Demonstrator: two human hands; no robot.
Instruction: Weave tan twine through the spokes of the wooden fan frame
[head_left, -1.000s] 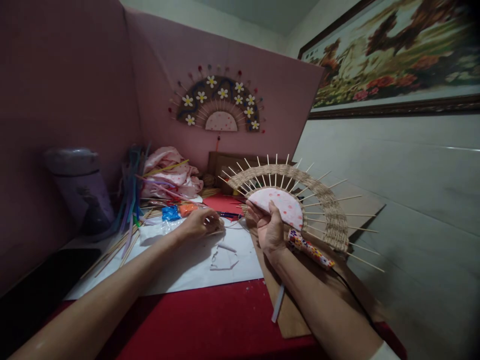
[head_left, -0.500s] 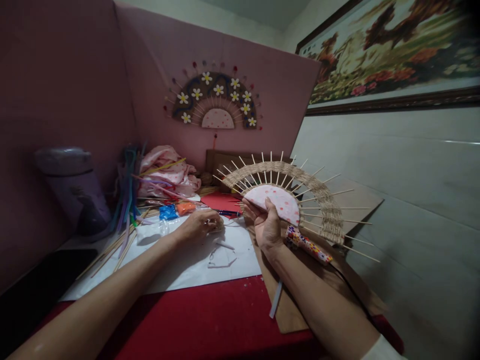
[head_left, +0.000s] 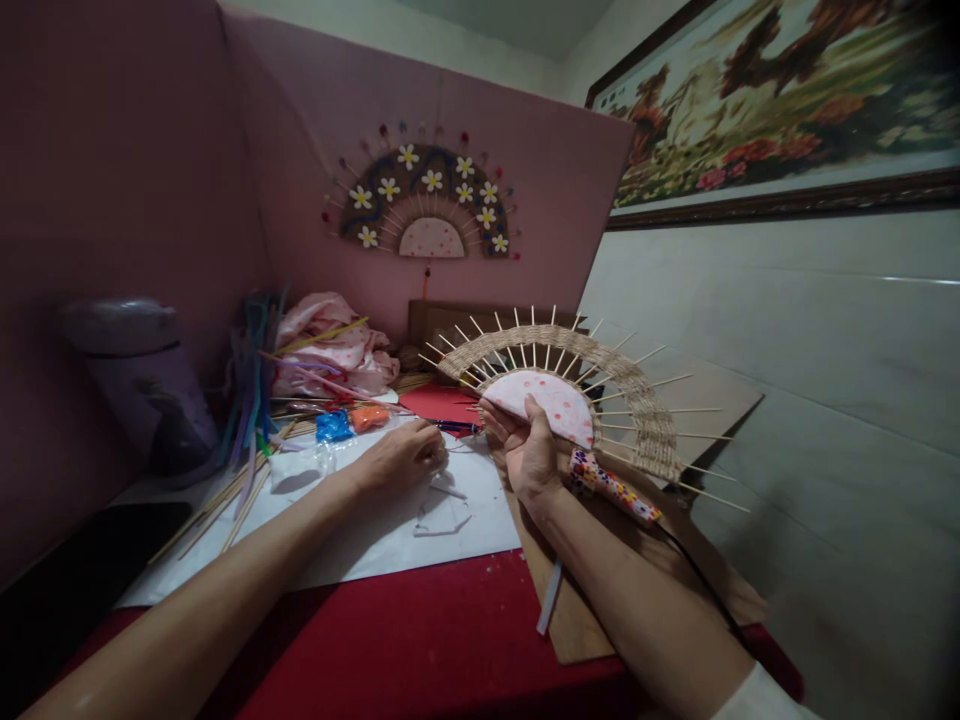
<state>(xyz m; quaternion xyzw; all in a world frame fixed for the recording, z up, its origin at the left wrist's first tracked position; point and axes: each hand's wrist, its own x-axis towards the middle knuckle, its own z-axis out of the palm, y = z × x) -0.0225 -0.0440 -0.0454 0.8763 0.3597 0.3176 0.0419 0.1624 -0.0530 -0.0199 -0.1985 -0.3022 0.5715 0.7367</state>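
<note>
My right hand grips a half-round woven fan by its flat lower edge, thumb on the pink dotted centre. Thin wooden sticks radiate from that centre through a band of woven twine and poke out past the rim. Over the white paper, my left hand is closed with its fingers curled; what they hold, if anything, is hidden. Just beyond those fingers lie dark blue pens. A flower-patterned glue gun with a black cord rests beside my right wrist.
A finished-looking flowered fan hangs on the pink backboard. At left stand a purple flask and colourful pipe cleaners, near pink cloth. Blue and orange packets, loose sticks and a brown board lie on the red-covered table.
The fan in my right hand has turned slightly and shifted a little left. My left hand stays in nearly the same spot, its fingers curled in more. The whole view has shifted slightly.
</note>
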